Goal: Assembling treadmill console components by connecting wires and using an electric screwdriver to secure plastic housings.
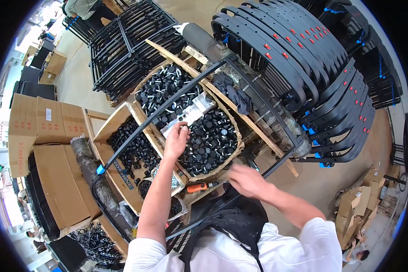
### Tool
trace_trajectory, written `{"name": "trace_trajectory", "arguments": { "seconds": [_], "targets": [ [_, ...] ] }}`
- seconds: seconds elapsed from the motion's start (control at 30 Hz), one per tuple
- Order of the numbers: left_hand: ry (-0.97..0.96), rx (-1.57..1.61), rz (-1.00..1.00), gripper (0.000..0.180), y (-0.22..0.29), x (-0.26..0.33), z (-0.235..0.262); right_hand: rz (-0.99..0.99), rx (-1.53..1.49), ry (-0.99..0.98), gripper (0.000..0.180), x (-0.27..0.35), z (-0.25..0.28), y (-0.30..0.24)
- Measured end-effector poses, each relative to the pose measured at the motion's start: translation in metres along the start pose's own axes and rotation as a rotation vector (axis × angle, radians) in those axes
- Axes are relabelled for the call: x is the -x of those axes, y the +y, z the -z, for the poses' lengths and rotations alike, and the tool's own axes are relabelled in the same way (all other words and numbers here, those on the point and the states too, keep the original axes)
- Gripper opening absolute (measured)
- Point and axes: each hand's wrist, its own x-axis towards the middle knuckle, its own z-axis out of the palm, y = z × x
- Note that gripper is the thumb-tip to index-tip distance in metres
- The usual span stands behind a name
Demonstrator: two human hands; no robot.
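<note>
My left hand (177, 141) is over the boxes, fingertips pinched together at the near end of a pale, shiny flat piece (192, 113) with small dark bits on it. What the fingertips hold, if anything, is too small to make out. Round black knob-like feet with metal studs (208, 145) fill the box beside that hand. My right hand (248, 180) is smeared by motion beside the near bar of a black tube frame (276, 164), which spans the boxes. An orange-handled tool (197, 187) lies between my hands.
Another box of black studded feet (165, 90) stands farther off, with a carton of small black parts (136, 149) at left. A wooden plank (254, 127) runs along the right. Curved black frames (276, 50) and a stack of black frames (131, 41) stand beyond; cartons (61, 177) stand left.
</note>
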Motion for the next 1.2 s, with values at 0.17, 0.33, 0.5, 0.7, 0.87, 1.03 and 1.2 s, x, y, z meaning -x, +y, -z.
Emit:
{"name": "trace_trajectory", "arguments": {
  "seconds": [0.17, 0.33, 0.5, 0.7, 0.87, 1.03, 1.2],
  "targets": [
    [-0.009, 0.114, -0.072, 0.035, 0.049, -0.027, -0.010, 0.020, 0.337, 0.177, 0.027, -0.151, -0.071, 0.041],
    [0.051, -0.021, -0.209, 0.035, 0.090, -0.076, -0.015, 0.081, 0.513, 0.015, 0.033, -0.187, -0.088, 0.072],
    [0.149, -0.169, -0.368, 0.037, 0.148, -0.133, -0.046, -0.086, -0.010, -0.076, 0.036, -0.138, -0.056, 0.059],
    [0.171, -0.043, -0.497, 0.039, 0.158, -0.219, -0.078, -0.135, -0.377, 0.024, 0.025, -0.068, -0.014, 0.052],
    [0.105, -0.207, -0.506, 0.039, 0.165, -0.237, -0.101, -0.356, -0.473, 0.145, 0.030, 0.005, 0.043, 0.053],
    [0.088, -0.250, -0.658, 0.034, 0.153, -0.242, -0.097, -0.468, -0.436, 0.248, 0.030, 0.045, 0.071, 0.053],
    [0.056, -0.245, -0.783, 0.031, 0.146, -0.250, -0.090, -0.538, -0.375, 0.349, 0.030, 0.067, 0.084, 0.046]
  ]
}}
